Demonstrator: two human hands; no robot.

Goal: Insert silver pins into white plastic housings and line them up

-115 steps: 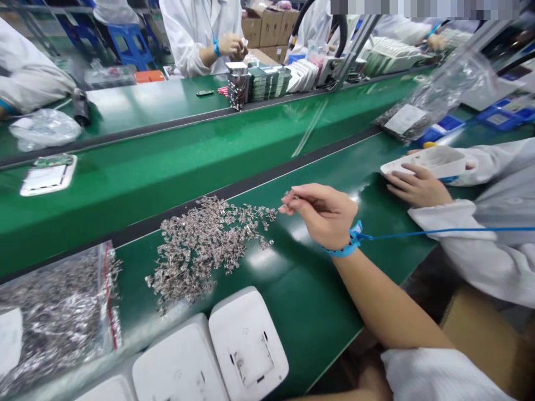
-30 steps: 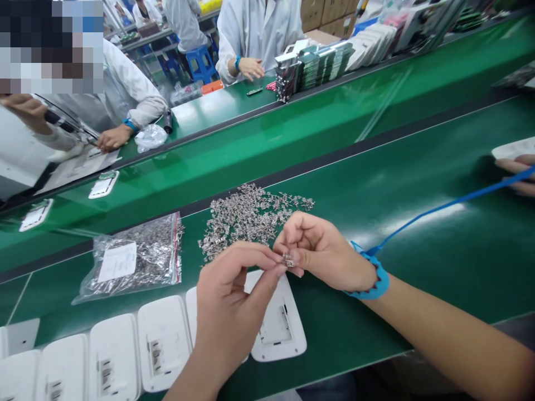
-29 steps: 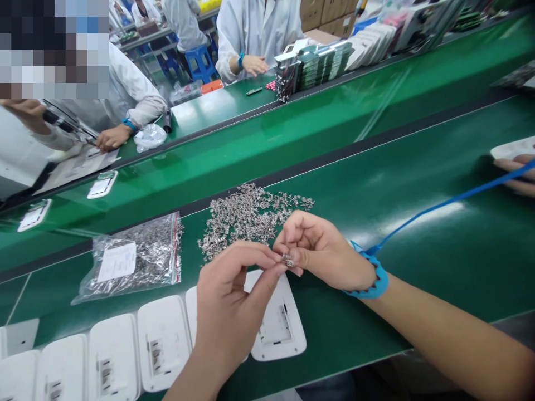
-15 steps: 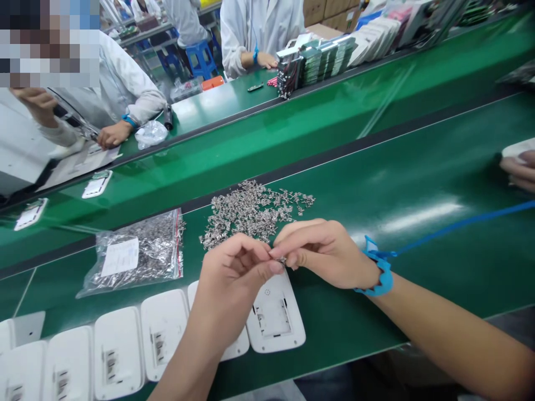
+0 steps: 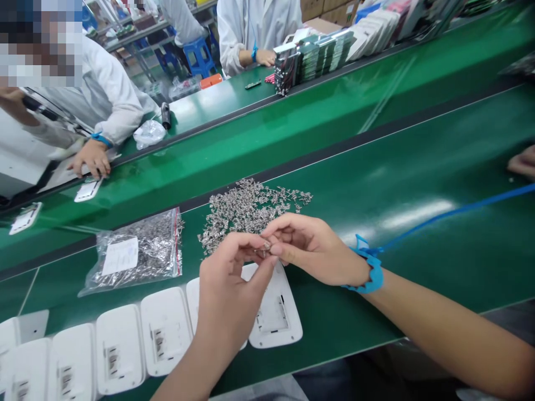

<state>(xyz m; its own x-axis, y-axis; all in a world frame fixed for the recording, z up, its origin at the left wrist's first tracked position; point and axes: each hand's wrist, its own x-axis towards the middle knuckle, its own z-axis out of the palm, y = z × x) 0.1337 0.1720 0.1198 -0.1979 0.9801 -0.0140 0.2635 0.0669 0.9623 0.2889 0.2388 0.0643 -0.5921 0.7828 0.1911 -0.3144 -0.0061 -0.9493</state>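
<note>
Pinching one small metal clip (image 5: 266,245) between left hand (image 5: 232,284) and right hand (image 5: 311,248) above white housings (image 5: 163,331), loose clip heap (image 5: 251,211) on the bench (image 5: 418,234) barely dented.

The worktop (image 5: 418,167) is glossy green, crossed by a black strip (image 5: 376,131). The clips (image 5: 251,209) heaped on it are silvery grey. The bag (image 5: 137,253) is clear plastic with a red seal line and a white label. The housings (image 5: 163,331) in a row are white with dark slots. The wrist strap (image 5: 368,273) and its cord (image 5: 460,211) are bright blue. Across the belt, the coats (image 5: 112,89) are white, the stools (image 5: 200,53) blue, and the cartons (image 5: 321,8) brown.
</note>
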